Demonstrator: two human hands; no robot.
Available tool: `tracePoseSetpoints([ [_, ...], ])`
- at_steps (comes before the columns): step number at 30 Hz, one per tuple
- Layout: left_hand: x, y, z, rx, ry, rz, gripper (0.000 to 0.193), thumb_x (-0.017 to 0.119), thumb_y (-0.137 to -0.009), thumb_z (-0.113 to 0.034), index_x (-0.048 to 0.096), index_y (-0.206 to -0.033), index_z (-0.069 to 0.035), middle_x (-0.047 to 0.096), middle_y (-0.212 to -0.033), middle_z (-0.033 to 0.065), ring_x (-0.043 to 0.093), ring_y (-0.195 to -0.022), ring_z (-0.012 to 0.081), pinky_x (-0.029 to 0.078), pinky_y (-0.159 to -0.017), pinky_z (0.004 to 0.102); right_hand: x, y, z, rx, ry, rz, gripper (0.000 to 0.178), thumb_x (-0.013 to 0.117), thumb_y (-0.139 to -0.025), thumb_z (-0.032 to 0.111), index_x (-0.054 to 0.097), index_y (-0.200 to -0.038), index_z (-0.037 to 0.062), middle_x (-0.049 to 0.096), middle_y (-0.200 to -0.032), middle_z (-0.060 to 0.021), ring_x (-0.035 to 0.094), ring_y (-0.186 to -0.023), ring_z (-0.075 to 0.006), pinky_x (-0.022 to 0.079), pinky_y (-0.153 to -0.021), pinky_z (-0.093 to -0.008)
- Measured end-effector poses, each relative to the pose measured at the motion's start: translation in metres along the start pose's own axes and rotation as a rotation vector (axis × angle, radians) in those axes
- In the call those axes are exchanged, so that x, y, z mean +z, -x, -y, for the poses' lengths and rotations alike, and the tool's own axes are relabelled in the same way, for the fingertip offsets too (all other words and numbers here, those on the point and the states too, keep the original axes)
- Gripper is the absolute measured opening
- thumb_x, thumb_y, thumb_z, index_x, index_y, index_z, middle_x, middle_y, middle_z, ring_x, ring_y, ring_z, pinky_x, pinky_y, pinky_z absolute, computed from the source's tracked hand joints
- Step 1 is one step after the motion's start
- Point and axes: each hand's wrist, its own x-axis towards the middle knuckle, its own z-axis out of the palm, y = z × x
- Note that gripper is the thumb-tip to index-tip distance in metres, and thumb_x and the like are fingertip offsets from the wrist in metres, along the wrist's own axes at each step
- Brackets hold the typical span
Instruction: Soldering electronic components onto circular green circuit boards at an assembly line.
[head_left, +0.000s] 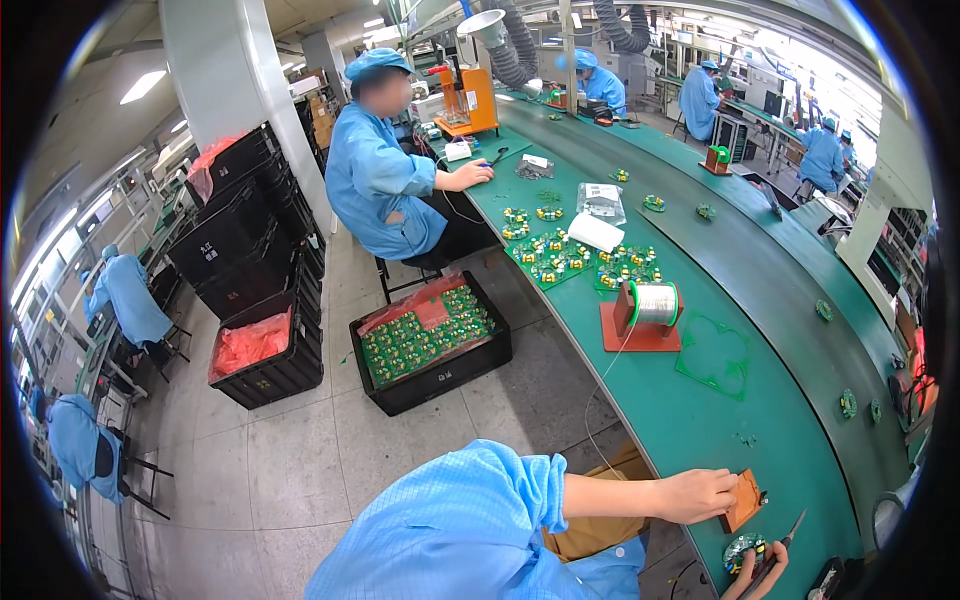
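My left hand (pixel 697 495) reaches in from the left, its fingers closed at the edge of an orange-brown tray-like fixture (pixel 741 503) on the green bench. Close to the lower right rim, my right hand (pixel 765 573) is wrapped round a slim dark tool (pixel 787 541) with a pointed grey tip, its exact kind unclear. A round green circuit board (pixel 741 550) with yellow and white parts is at the fingers of that hand; whether they grip it too I cannot tell. Farther up the bench, a solder wire spool (pixel 655 304) sits on a red stand, its wire trailing down past my left arm.
An empty green board frame (pixel 714 357) lies beside the spool. Several populated boards (pixel 552 256) and a white packet (pixel 595 232) lie beyond. A conveyor belt (pixel 745 265) carries boards along the right. A co-worker (pixel 385 165) sits at the far left; a black crate (pixel 430 340) stands on the floor.
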Motion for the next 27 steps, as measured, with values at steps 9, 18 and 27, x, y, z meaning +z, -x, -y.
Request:
tracePoseSetpoints([
  [9, -0.004, -0.005, -0.009, -0.097, 0.013, 0.019, 0.017, 0.063, -0.078, -0.010, 0.052, -0.088, -0.001, 0.042, -0.091, 0.0125, 0.050, -0.082, 0.0273, 0.044, -0.068, 0.0376, -0.001, 0.000, -0.001, -0.002, -0.029, 0.030, 0.031, 0.065, -0.082, 0.000, 0.056, -0.111, 0.0045, 0.058, -0.098, -0.0099, 0.054, -0.085, -0.0190, 0.046, -0.073, -0.0304],
  [18, -0.002, -0.017, 0.004, -0.270, 0.198, 0.066, 0.020, 0.063, -0.077, -0.018, 0.051, -0.078, -0.002, 0.044, -0.089, 0.0144, 0.050, -0.079, 0.0313, 0.044, -0.068, 0.0401, -0.001, 0.002, -0.009, 0.040, -0.070, 0.025, 0.034, 0.070, -0.081, 0.010, 0.056, -0.112, 0.0078, 0.058, -0.101, -0.0123, 0.055, -0.084, -0.0210, 0.047, -0.075, -0.0308],
  [27, -0.031, -0.028, 0.015, -0.501, 0.064, 0.228, 0.015, 0.061, -0.081, -0.019, 0.060, -0.087, -0.006, 0.052, -0.081, 0.0131, 0.053, -0.081, 0.0319, 0.046, -0.068, 0.0394, 0.019, -0.011, 0.021, 0.029, 0.037, 0.055, 0.031, 0.068, -0.070, -0.005, 0.056, -0.097, 0.0054, 0.056, -0.090, -0.0027, 0.055, -0.084, -0.0125, 0.046, -0.075, -0.0260],
])
